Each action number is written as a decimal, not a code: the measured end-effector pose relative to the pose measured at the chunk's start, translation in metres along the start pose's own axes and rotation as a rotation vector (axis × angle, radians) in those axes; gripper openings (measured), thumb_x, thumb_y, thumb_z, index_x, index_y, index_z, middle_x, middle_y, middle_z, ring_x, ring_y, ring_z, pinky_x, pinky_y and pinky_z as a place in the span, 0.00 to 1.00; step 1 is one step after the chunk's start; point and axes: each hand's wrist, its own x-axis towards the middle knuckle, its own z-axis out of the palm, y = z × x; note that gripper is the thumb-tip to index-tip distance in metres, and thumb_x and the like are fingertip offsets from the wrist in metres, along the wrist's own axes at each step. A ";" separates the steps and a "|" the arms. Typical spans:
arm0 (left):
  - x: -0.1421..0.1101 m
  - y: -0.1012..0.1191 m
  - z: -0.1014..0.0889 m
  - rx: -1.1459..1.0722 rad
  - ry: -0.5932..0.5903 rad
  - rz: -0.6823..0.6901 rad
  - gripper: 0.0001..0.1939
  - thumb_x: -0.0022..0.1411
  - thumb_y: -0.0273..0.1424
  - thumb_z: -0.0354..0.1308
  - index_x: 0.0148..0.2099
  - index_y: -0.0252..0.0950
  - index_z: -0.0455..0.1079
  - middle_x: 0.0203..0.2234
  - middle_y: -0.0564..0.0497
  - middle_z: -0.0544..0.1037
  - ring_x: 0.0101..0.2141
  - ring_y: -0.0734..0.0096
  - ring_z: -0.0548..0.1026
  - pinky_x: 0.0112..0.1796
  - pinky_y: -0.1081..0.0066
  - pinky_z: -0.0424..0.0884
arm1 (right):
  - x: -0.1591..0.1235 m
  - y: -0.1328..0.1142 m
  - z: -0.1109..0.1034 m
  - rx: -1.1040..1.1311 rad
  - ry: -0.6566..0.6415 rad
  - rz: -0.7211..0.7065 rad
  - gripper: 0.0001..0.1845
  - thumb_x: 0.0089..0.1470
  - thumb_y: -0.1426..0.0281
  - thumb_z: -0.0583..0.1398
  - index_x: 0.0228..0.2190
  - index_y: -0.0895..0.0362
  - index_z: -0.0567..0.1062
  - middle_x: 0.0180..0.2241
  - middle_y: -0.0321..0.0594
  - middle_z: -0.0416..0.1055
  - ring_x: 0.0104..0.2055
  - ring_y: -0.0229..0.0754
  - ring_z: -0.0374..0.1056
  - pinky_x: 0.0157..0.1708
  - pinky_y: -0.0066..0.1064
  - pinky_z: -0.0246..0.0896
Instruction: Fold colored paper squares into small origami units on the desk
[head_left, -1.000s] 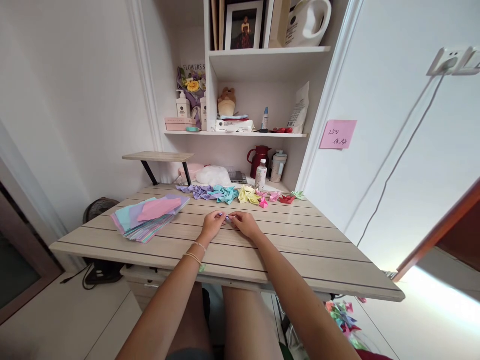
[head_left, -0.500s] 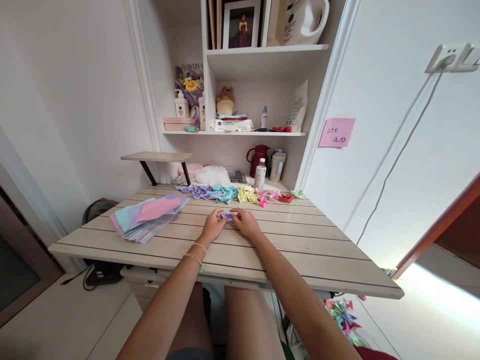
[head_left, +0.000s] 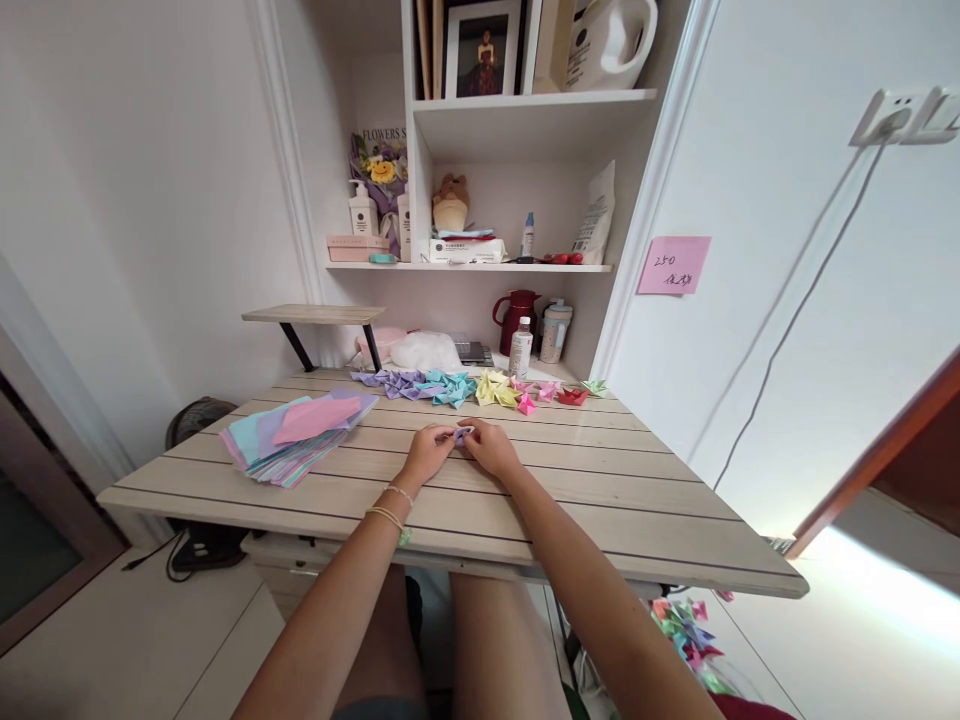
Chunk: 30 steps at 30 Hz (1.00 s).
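Observation:
Between my two hands is a small piece of folded purple paper (head_left: 461, 436), held just above or on the wooden desk (head_left: 600, 500). My left hand (head_left: 430, 452) pinches its left side, fingers closed. The right side is pinched by my right hand (head_left: 490, 446), whose fingers curl over and hide part of the paper. Beyond the hands lies a row of folded paper pieces: purple (head_left: 401, 384), blue (head_left: 450, 388), yellow (head_left: 496, 388), pink (head_left: 526, 404), red (head_left: 573, 397) and green (head_left: 596, 387).
A fanned stack of coloured paper sheets (head_left: 300, 440) lies on the desk's left. At the back stand a small raised shelf (head_left: 315, 314), a clear bottle (head_left: 520, 348), a dark red jug (head_left: 516, 320) and a tumbler (head_left: 556, 332). More folded paper (head_left: 690, 640) sits low at the right.
The purple paper showed as a wider flat strip half a second ago; now less of it shows and it is turned between my fingers. My hands stay in nearly the same place.

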 end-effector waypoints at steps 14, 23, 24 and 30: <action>0.001 -0.006 0.002 -0.026 -0.068 -0.045 0.09 0.51 0.32 0.57 0.33 0.34 0.75 0.30 0.46 0.79 0.33 0.65 0.76 0.38 0.67 0.70 | -0.001 -0.003 0.000 -0.010 0.004 0.019 0.11 0.53 0.69 0.54 0.37 0.54 0.73 0.25 0.36 0.73 0.27 0.37 0.66 0.29 0.25 0.53; 0.000 -0.004 0.002 -0.077 -0.065 -0.082 0.07 0.51 0.31 0.58 0.34 0.35 0.74 0.31 0.47 0.79 0.33 0.66 0.76 0.39 0.66 0.71 | -0.002 -0.005 -0.001 -0.001 -0.003 0.029 0.15 0.54 0.66 0.53 0.45 0.54 0.69 0.24 0.35 0.72 0.27 0.37 0.66 0.28 0.25 0.52; 0.000 -0.004 0.002 -0.083 -0.063 -0.087 0.08 0.51 0.31 0.59 0.35 0.35 0.74 0.32 0.47 0.79 0.33 0.66 0.76 0.39 0.66 0.71 | -0.002 -0.006 -0.002 -0.001 -0.004 0.030 0.16 0.54 0.66 0.53 0.45 0.54 0.69 0.24 0.35 0.72 0.27 0.38 0.66 0.28 0.25 0.52; 0.000 -0.010 0.004 -0.106 -0.033 -0.119 0.14 0.48 0.31 0.62 0.39 0.33 0.72 0.35 0.44 0.78 0.34 0.66 0.76 0.37 0.68 0.71 | -0.003 -0.006 -0.002 0.006 -0.007 0.028 0.16 0.55 0.65 0.53 0.45 0.54 0.68 0.24 0.35 0.72 0.28 0.38 0.66 0.29 0.26 0.52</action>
